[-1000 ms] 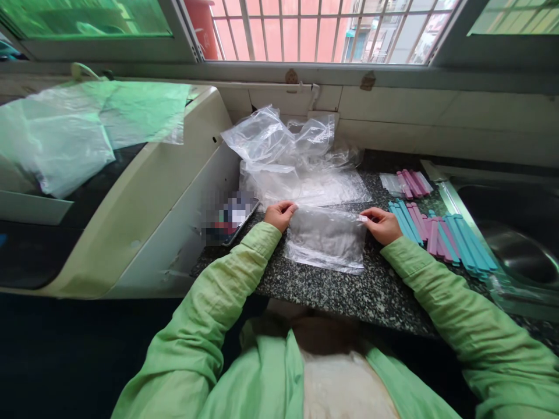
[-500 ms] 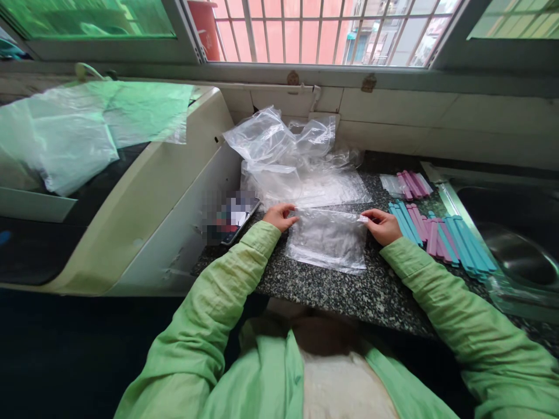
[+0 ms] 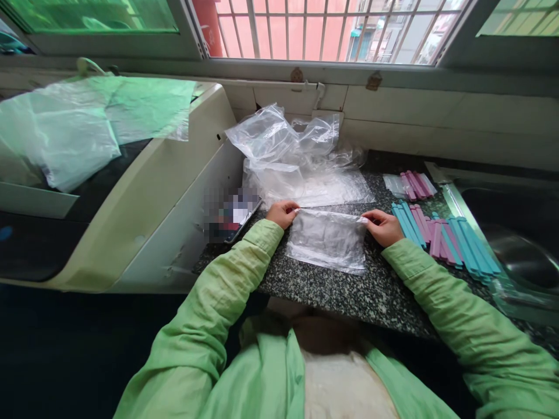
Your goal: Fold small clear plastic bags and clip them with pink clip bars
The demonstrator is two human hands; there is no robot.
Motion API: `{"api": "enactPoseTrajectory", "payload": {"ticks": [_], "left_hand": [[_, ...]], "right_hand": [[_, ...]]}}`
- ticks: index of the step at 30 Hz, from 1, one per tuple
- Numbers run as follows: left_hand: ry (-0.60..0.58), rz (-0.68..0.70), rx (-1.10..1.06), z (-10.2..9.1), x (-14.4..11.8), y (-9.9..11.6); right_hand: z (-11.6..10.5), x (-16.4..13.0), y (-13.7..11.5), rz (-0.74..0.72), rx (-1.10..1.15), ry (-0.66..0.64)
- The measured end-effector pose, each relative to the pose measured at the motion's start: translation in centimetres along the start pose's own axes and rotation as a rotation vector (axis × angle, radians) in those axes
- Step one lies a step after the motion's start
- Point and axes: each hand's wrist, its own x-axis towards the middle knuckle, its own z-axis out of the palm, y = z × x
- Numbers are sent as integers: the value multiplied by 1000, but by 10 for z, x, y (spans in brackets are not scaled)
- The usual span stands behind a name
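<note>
A clear plastic bag [image 3: 326, 241] is stretched flat between my hands over the speckled dark countertop [image 3: 305, 289]. My left hand [image 3: 283, 214] pinches its far left corner, and my right hand [image 3: 383, 227] pinches the far right corner. Just behind it lies a heap of clear plastic bags [image 3: 301, 151], crumpled on top and flatter underneath. To the right of my right hand, teal and pink bag-sealing clips [image 3: 445, 238] lie in a row. A smaller group of pink clips [image 3: 418, 185] rests farther back beside a small piece of clear plastic.
A phone [image 3: 244, 218], partly blurred out, leans near my left forearm. The large pale machine [image 3: 174, 192] at the left has plastic sheets [image 3: 78, 134] draped over it. At the right is a metal sink [image 3: 519, 250]. A barred window [image 3: 323, 29] is behind the counter.
The camera view has shifted slightly. Both hands keep hold of the bag's far corners, and its surface looks a little smoother and tauter.
</note>
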Motion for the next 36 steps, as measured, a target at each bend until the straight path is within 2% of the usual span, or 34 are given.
{"api": "enactPoseTrajectory", "payload": {"ticks": [7,9,12,13,16,19,21,24,29,33,36], "left_hand": [[47,-54,193,-5,-2,-1],[104,-12,278,-10,-6,0],[176,140,393,-16,-17,6],[161,206,424,-17,-21,9],[9,401,541,-16,-36,12],[-152,542,673,-12,-46,8],[-227,588,734,-10,-50,3],[-256,615,763,-12,-53,0],[-227,732,716,-29,-66,1],[-302,857,755,-41,-73,-5],[-336,909,806,-42,-73,-8]], "right_hand": [[2,1,6,-80,-107,-8],[1,1,7,-87,-124,-16],[-4,0,5,-91,-157,51],[-6,0,3,-112,-181,89],[-12,-4,-4,-260,-265,151],[-11,-10,-8,-453,-352,57],[-8,-13,-8,-540,-411,-38],[-7,-16,-7,-575,-458,-93],[-25,-31,-15,-631,-447,-41],[-38,-60,-24,-768,-393,-179],[-38,-75,-28,-796,-434,-254]]}}
